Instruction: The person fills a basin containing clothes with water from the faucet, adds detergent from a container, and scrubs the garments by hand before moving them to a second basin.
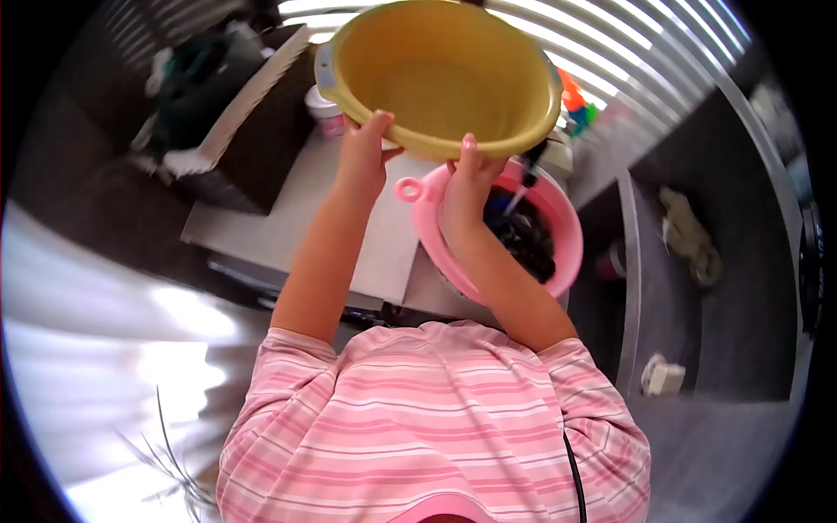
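Note:
Both hands hold up a yellow plastic basin by its near rim, with its hollow inside facing me. My left hand grips the rim at the lower left, thumb on the inner side. Nearer the middle of the same rim, my right hand has its thumb over the edge and its other fingers mostly hidden behind the basin. Below my right forearm stands a pink basin with dark items inside, which I cannot make out. No contents are visible in the yellow basin.
A dark box with things in it stands at the left. Beside it is a white and pink tub. Cubby shelves rise at the right, holding a beige cloth-like item and a small white block. Blinds hang behind.

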`<state>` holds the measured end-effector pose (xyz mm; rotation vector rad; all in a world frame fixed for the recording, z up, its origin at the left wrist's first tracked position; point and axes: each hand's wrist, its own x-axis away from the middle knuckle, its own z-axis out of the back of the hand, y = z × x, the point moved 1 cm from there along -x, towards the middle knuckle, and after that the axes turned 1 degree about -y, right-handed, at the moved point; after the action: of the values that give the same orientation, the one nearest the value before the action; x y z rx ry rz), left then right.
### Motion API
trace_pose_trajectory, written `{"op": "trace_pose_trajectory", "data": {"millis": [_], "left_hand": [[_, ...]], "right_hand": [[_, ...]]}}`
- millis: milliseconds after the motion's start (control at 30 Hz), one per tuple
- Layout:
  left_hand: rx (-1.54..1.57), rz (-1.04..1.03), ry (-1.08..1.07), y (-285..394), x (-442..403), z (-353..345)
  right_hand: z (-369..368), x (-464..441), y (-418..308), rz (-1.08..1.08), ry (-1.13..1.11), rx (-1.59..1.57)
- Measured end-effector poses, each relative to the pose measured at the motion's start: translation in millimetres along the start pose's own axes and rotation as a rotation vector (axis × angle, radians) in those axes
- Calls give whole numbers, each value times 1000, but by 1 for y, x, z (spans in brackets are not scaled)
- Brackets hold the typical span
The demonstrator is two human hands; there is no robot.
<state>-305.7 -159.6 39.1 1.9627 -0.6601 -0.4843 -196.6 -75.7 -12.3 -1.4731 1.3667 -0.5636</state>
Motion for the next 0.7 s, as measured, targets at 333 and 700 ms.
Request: {"op": "trace_pose_trajectory", "data": {"millis": [333, 700], "left_hand": [[60, 19, 451, -43, 76, 135], [33, 18, 529, -42, 57, 158]], "right_hand": [[-37, 100, 61, -214, -325, 103], [-29, 86, 85, -288, -347, 71]]}}
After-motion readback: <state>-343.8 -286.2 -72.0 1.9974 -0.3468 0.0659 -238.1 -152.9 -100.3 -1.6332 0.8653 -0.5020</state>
